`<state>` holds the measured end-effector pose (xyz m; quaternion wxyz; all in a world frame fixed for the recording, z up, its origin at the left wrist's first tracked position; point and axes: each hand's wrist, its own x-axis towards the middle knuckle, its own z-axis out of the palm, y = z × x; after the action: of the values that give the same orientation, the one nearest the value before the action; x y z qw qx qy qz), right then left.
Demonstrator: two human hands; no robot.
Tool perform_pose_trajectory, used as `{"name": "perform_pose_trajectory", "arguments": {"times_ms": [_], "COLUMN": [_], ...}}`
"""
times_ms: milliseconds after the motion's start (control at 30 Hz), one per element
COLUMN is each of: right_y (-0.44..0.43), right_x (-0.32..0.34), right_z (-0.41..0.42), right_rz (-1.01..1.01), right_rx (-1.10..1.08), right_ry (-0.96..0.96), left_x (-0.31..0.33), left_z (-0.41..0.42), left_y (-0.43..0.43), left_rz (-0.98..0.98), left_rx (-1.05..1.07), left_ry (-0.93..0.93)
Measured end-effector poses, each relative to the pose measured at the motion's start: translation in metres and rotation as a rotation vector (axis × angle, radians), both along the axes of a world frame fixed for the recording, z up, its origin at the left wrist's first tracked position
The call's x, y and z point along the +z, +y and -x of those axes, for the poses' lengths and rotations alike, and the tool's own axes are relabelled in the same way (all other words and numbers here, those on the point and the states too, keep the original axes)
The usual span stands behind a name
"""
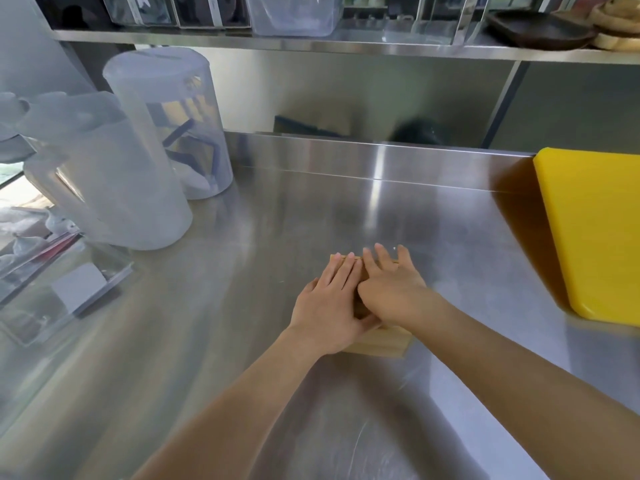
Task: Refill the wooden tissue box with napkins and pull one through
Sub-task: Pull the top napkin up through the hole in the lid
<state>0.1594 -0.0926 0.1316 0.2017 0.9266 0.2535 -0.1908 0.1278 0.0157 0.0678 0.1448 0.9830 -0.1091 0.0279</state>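
Head view: wooden tissue box (379,342) sits mid steel tabletop (277,237), mostly covered by both hands. Left hand (330,303) lies flat on its top, fingers spread straight, gripping nothing; right hand (391,289) also flat and splayed, pressing beside it, thumbs overlapping. Yellow cutting board (595,233) far right, clear plastic pitchers (114,171) far left.

- Stainless steel counter (277,220), shiny and streaked.
- Wooden tissue box (381,344) at its middle.
- Two frosted plastic jugs (138,188) far left.
- Yellow cutting board (595,230) at right.
- Clear tray (52,299) at the left edge.
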Motion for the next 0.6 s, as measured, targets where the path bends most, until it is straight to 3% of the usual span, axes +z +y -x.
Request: {"name": "perform_pose_trajectory", "arguments": {"times_ms": [167,333,600], "right_y": [0.006,0.008,-0.010], "right_x": [-0.006,-0.008,-0.015], "right_z": [0.000,-0.003,-0.013], "right_rz": [0.132,0.133,-0.290], "right_rx": [0.036,0.088,0.148], "right_ry": [-0.095,-0.155,-0.247], "left_x": [0.001,0.005,0.011], "left_z": [-0.001,0.001,0.002], "left_y": [0.001,0.000,-0.005], "left_rz": [0.009,0.038,0.103], "left_rx": [-0.002,-0.005,0.035], "left_ry": [0.024,0.036,0.086]}}
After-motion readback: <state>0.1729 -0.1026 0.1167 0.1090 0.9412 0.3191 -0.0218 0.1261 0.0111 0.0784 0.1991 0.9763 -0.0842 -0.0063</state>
